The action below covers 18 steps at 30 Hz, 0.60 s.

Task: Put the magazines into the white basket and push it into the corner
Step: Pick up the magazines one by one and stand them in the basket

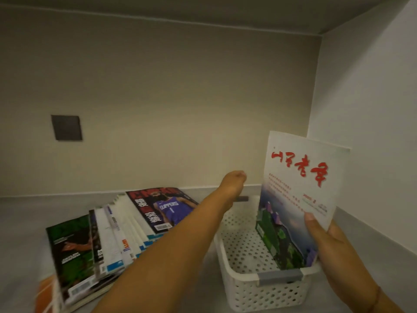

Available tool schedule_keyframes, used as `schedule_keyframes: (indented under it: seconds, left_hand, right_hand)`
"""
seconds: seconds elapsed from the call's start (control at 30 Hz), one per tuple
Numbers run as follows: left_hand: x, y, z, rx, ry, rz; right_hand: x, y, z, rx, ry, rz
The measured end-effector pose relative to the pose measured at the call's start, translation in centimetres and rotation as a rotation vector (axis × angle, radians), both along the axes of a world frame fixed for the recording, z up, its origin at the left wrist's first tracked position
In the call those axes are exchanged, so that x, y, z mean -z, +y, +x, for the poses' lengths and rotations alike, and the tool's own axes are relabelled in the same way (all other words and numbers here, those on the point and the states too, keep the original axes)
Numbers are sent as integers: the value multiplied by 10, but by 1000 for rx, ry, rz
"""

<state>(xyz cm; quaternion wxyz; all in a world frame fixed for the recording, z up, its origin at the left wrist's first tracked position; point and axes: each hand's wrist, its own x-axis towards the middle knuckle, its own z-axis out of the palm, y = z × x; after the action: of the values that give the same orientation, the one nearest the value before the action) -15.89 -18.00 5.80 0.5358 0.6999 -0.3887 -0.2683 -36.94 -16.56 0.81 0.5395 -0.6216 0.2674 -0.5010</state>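
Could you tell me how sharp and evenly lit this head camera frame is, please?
Head view: dim, warm light, with the right wall paler; wide-angle bending along the ceiling edge; the left hand is motion-blurred, the fanned magazine pile soft, while the red title on the held magazine stays readable.

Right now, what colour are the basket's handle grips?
Grey, on a white perforated basket; the near handle shows it best in the head view.

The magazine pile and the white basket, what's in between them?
In the head view, the person's left forearm stretches across the gap between the magazine pile and the white basket, with bare grey shelf beneath.
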Motion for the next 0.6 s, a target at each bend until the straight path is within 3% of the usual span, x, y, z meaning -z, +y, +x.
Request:
schedule_keyframes:
  seconds: [0.1,0.2,0.27,0.33,0.5,0.6]
  left_hand:
    - [10,47,69,-248,-417,138]
    - [43,105,134,-596,-685,524]
    - [70,139,157,-671,-587,746]
    - [91,159,170,-670,-427,794]
    - [99,172,180,-660,-339,709]
    - [84,189,184,-503,-67,504]
  right_hand:
    - [1,-1,-1,-19,-22,15]
    - [1,-3,0,-6,-27,24]
    - [3,-7,0,-2,-15,28]
    - [5,-8,0,2,-24,33]
    - [7,-12,4,19,-6,61]
    - [13,-25,3,52,83,74]
